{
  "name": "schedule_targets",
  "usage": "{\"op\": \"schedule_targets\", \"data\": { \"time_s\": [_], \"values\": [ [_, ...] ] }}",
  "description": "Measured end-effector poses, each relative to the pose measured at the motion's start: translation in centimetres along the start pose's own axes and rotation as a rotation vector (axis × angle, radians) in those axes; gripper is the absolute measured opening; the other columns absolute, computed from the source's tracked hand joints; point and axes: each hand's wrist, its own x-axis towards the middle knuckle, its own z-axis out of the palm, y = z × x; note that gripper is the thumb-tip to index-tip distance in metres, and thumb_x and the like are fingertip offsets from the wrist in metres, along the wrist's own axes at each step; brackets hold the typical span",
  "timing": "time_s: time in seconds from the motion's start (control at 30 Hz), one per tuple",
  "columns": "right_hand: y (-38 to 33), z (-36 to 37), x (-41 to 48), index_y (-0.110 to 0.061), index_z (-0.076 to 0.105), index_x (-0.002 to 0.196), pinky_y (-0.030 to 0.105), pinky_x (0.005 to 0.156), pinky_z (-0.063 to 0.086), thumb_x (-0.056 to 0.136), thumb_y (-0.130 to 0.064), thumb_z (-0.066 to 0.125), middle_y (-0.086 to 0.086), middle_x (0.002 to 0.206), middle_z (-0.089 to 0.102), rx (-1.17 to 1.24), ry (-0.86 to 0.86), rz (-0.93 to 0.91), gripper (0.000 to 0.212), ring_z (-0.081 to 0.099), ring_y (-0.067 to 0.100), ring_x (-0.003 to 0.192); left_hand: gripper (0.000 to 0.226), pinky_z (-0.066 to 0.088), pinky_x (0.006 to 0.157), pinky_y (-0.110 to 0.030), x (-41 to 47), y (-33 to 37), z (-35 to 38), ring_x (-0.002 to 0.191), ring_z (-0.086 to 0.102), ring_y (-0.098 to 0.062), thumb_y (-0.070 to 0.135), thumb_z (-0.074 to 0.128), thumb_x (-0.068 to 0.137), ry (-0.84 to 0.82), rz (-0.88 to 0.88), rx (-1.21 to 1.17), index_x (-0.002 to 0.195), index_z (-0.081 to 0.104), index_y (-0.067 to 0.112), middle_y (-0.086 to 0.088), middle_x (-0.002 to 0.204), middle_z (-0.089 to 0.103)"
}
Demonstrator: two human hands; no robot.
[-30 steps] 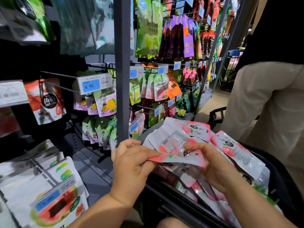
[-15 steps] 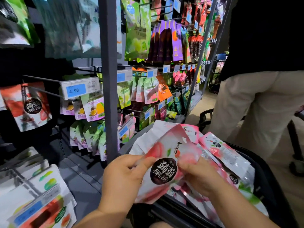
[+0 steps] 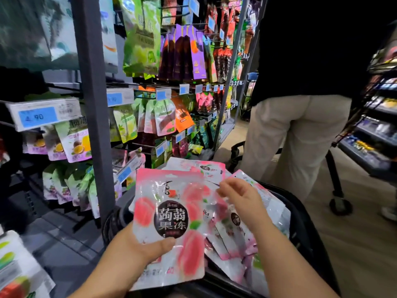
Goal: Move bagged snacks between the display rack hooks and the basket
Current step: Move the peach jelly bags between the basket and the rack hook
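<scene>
Item: pink peach-print snack bag (image 3: 169, 220), lower centre of frame, upright, face to camera. Left hand (image 3: 141, 250) pinches its lower edge, thumb across the front. Right hand (image 3: 240, 201) just beside it, fingers loosely curled, gripping nothing. Basket (image 3: 309, 224), lower right: many like bags piled inside. Display rack hooks (image 3: 137, 91), upper left: stocked. Progress: early; most of the pile apparently unhung.

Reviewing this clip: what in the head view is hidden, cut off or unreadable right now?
- Basket: its contents lower down are hidden under the pile of pink bags.
- Left hand: its fingers are behind the held peach jelly bag.
- Right hand: whether it pinches a bag is unclear.
- Price tag: blurred, first digit unreadable.
- Bystander: upper body cut off by the top edge.
</scene>
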Motion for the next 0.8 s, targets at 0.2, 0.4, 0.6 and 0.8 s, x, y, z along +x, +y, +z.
{"op": "schedule_targets", "data": {
  "time_s": [0.2, 0.4, 0.6, 0.8],
  "values": [
    [4.5, -7.4, 2.7, -0.035, 0.067, 0.118, 0.036, 0.095, 0.046, 0.078, -0.057, 0.072, -0.001, 0.123, 0.065, -0.800, 0.231, 0.212, 0.045, 0.055, 0.023, 0.119, 0.034, 0.047, 0.056, -0.025, 0.1, -0.2, -0.7, 0.055, 0.059, -0.010, 0.005, 0.087, 0.067, 0.063, 0.016, -0.008, 0.092, 0.072, 0.023, 0.000, 0.070, 0.073],
    [7.4, -7.5, 3.2, -0.034, 0.059, 0.132, 0.040, 0.111, 0.036, 0.075, -0.051, 0.079, -0.010, 0.144, 0.051, -0.740, 0.132, 0.251, 0.063, 0.046, 0.015, 0.133, 0.041, 0.051, 0.066, -0.034, 0.3, -0.8, -0.5, 0.064, 0.064, -0.017, 0.028, 0.085, 0.044, 0.048, 0.012, -0.073, 0.083, 0.076, 0.033, -0.007, 0.080, 0.075],
    [8.3, -7.6, 3.3, -0.038, 0.067, 0.122, 0.044, 0.114, 0.030, 0.086, -0.046, 0.070, -0.011, 0.142, 0.054, -0.790, 0.204, 0.206, 0.037, 0.045, 0.014, 0.135, 0.044, 0.053, 0.070, -0.038, 0.4, -1.3, -0.8, 0.078, 0.067, -0.025, 0.016, 0.095, 0.052, 0.043, 0.015, -0.097, 0.089, 0.075, 0.030, -0.005, 0.088, 0.077],
    [8.4, -6.5, 3.1, -0.033, 0.065, 0.075, 0.046, 0.109, 0.036, 0.092, -0.040, 0.061, -0.009, 0.108, 0.068, -0.792, 0.301, 0.181, 0.019, 0.060, 0.024, 0.110, 0.037, 0.049, 0.065, -0.034, 0.5, -1.4, -0.7, 0.073, 0.062, -0.020, 0.000, 0.083, 0.068, 0.051, 0.035, -0.124, 0.095, 0.071, 0.022, -0.003, 0.085, 0.077]
  ]
}}
